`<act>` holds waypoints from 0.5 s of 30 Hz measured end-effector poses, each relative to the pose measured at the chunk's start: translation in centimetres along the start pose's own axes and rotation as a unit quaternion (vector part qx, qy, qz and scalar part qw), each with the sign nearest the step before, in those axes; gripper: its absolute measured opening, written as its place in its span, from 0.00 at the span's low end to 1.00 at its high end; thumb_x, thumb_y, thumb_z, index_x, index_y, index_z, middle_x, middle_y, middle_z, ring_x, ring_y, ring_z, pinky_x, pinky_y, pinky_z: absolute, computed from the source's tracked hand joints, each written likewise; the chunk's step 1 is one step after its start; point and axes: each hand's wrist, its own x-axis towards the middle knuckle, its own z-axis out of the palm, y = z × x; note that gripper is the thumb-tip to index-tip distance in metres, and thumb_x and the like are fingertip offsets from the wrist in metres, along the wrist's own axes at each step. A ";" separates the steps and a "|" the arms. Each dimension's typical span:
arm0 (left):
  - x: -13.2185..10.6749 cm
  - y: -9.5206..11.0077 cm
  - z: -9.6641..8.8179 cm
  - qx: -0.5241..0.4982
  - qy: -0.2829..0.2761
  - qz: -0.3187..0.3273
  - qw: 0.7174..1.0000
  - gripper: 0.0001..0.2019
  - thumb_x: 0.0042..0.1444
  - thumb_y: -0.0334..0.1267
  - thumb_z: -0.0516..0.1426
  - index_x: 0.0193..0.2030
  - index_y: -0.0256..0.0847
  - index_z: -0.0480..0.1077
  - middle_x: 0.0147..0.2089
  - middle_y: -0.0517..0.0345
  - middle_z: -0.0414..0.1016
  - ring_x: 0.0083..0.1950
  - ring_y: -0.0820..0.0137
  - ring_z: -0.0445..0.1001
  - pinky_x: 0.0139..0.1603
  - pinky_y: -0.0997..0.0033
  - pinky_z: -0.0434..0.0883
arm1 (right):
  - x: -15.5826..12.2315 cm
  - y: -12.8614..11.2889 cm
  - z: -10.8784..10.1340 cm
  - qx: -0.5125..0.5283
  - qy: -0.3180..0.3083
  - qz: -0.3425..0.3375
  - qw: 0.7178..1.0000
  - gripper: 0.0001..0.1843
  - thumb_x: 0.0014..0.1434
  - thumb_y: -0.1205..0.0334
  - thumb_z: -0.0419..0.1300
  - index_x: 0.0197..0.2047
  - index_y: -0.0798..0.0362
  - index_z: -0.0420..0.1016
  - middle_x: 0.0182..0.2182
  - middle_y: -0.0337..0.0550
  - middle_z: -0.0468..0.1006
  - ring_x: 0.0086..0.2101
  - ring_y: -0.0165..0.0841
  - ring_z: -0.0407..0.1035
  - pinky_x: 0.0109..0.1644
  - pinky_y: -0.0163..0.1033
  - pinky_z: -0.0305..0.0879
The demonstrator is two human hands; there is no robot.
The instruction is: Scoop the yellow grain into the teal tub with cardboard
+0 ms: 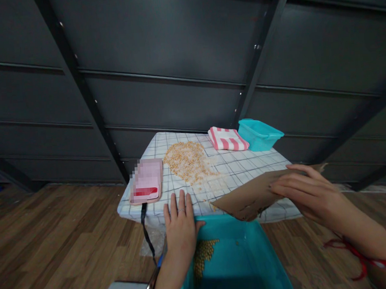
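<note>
My left hand (181, 228) lies palm down at the near edge of the cloth-covered table (256, 162), fingers stretched out and holding nothing. Its thumb is by the rim of a large teal bin (242, 255). Inside that bin, yellowish beans (204, 253) gather along the left side. My right hand (308, 189) grips a brown piece of cardboard (248, 196), tilted over the table edge and the bin's far rim. Beyond my hands, a pile of yellow beans mixed with small white grains (187, 160) spreads over the cloth, with a few beans scattered towards me.
A pink phone (147, 180) with a dark strap (146, 230) lies at the table's left edge. At the back right are a folded pink-and-white striped towel (228, 139) and a small teal basket (259, 135). A dark panelled wall (170, 98) stands behind.
</note>
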 end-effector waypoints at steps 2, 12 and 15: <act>0.0 0.1 -0.2 0.001 -0.003 -0.003 1.000 0.29 0.55 0.41 0.54 0.64 0.36 0.57 0.66 0.41 0.60 0.67 0.50 0.56 0.62 0.45 0.58 | -0.1 0.2 0.2 -0.012 -0.001 -0.004 1.000 0.17 0.58 0.77 0.48 0.44 0.49 0.68 0.32 0.38 0.78 0.34 0.32 0.73 0.51 0.48 0.64; 0.0 0.0 0.2 0.003 0.000 0.000 1.000 0.29 0.55 0.41 0.53 0.65 0.38 0.56 0.66 0.41 0.59 0.67 0.50 0.55 0.62 0.42 0.58 | -0.5 0.0 0.6 -0.010 0.009 0.007 1.000 0.19 0.57 0.78 0.48 0.46 0.49 0.68 0.34 0.38 0.79 0.35 0.32 0.73 0.53 0.48 0.62; 0.0 0.0 0.1 0.002 0.002 0.000 1.000 0.29 0.55 0.41 0.53 0.64 0.36 0.57 0.66 0.41 0.59 0.67 0.50 0.56 0.62 0.43 0.58 | -0.2 -0.2 0.6 -0.006 0.003 0.001 1.000 0.19 0.57 0.79 0.47 0.45 0.48 0.67 0.34 0.38 0.79 0.34 0.32 0.73 0.52 0.48 0.62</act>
